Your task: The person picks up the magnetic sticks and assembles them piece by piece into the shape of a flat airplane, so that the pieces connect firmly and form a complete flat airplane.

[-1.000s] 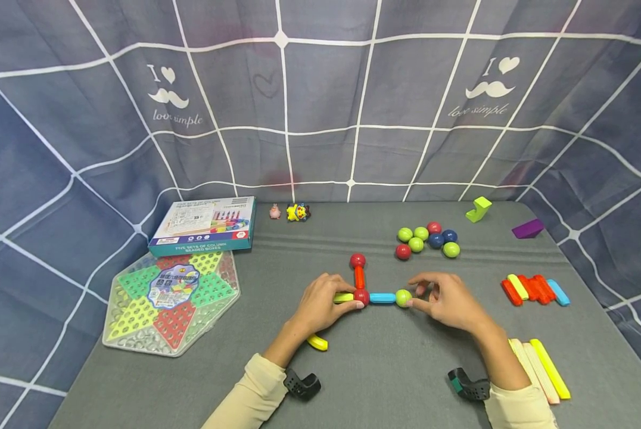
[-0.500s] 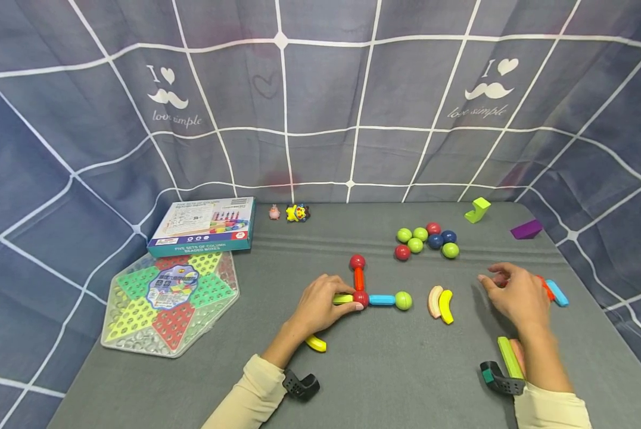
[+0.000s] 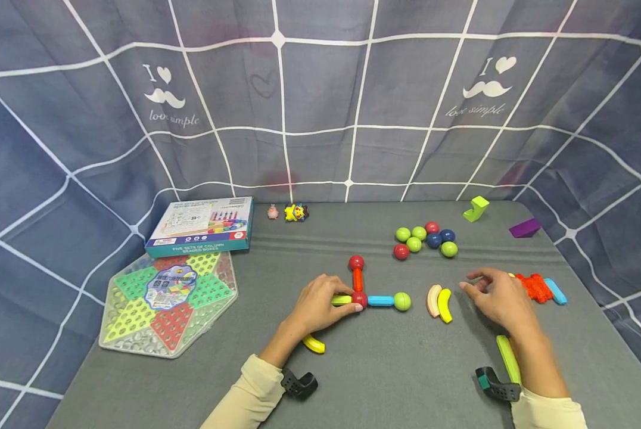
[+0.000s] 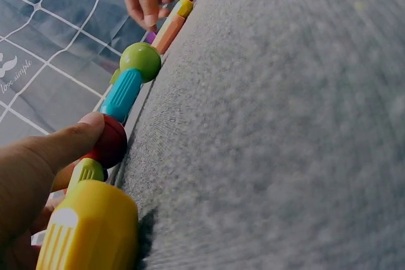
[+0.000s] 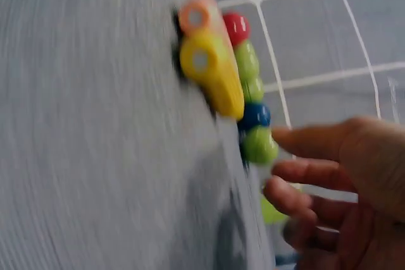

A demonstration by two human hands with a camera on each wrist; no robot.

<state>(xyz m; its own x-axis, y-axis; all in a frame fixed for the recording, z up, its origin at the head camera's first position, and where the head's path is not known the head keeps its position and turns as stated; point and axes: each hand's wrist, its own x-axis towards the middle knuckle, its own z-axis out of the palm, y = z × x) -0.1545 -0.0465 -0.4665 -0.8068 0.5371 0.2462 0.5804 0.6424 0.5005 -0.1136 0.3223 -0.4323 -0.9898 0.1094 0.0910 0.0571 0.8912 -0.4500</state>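
Observation:
A flat figure of sticks and balls lies mid-table: a red ball [image 3: 356, 262], a red stick [image 3: 357, 279], a red joint ball [image 3: 360, 299], a blue stick [image 3: 381, 301] and a green ball [image 3: 403, 301]. My left hand [image 3: 320, 305] grips its yellow-green stick [image 3: 342, 299]. Its thumb [image 4: 69, 140] presses the joint ball [image 4: 111, 143]. My right hand [image 3: 492, 295] hovers with loosely curled fingers [image 5: 297, 197] and nothing in them. It is between two curved pieces [image 3: 439, 302] and a pile of straight sticks [image 3: 537, 287].
Several loose balls [image 3: 426, 241] cluster behind. A curved yellow piece [image 3: 313, 344] lies by my left wrist, a green stick [image 3: 508, 357] by my right. A checkers board [image 3: 167, 304] and box [image 3: 202, 225] sit left. Green [image 3: 476, 208] and purple [image 3: 525, 228] blocks stand far right.
My right hand let go of the green ball, swung right to the stick pile, then drew back a little leftward. The two curved pieces came into view. My left hand stayed put.

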